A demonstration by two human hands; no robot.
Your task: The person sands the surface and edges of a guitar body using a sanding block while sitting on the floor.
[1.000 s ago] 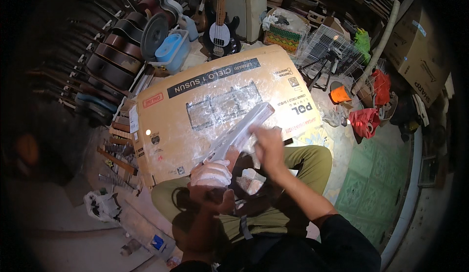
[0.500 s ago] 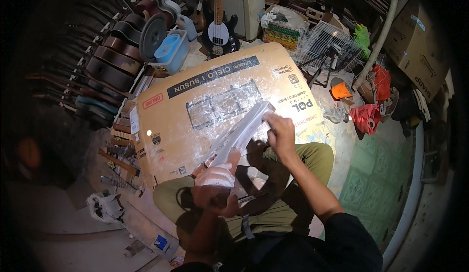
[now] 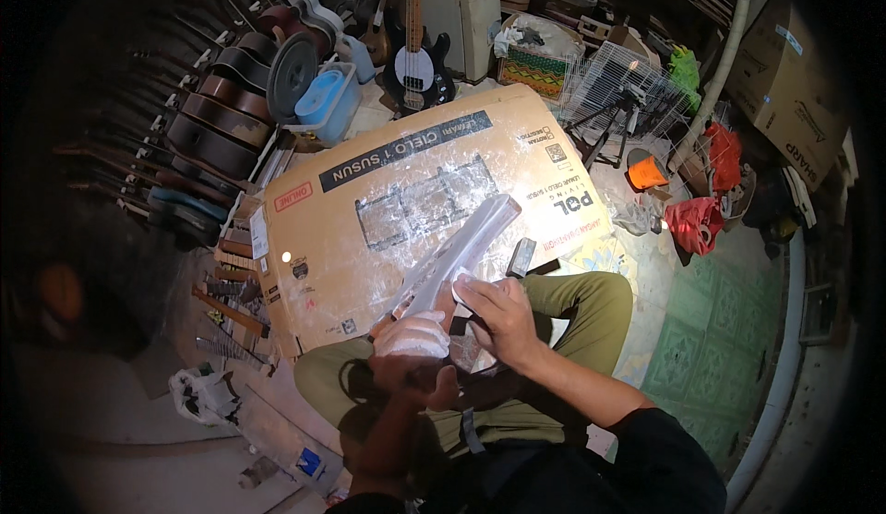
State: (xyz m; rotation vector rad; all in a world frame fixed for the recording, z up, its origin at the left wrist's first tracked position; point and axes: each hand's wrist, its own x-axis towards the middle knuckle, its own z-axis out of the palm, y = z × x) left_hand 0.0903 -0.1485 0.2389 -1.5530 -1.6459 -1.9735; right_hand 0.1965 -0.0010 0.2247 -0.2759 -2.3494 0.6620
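A long wooden piece, whitened with dust and shaped like a guitar neck (image 3: 469, 235), slants up and to the right over my lap. Its left edge shows notches or openings, and reddish-brown wood shows low on its right side. My left hand (image 3: 408, 350), white with dust over the fingers, is wrapped round its lower end. Against the piece's right side, about midway, press the fingers of my right hand (image 3: 501, 318), closed with the thumb underneath. Something small and pale may be under those fingertips; I cannot make it out. A dark block (image 3: 521, 257) lies beside my right knee.
A flattened cardboard sheet (image 3: 323, 228), dusted white, lies in front of me. Guitars (image 3: 217, 131) stand racked at the left, and a dark bass guitar (image 3: 415, 66) behind. A small tripod (image 3: 614, 117), wire cage (image 3: 609, 76), orange cup (image 3: 646, 171) and red bag (image 3: 694, 225) are at the right.
My right hand has slid from the far end of the wooden piece down toward my left hand. The dark block by my knee has come into sight. My left hand keeps its hold.
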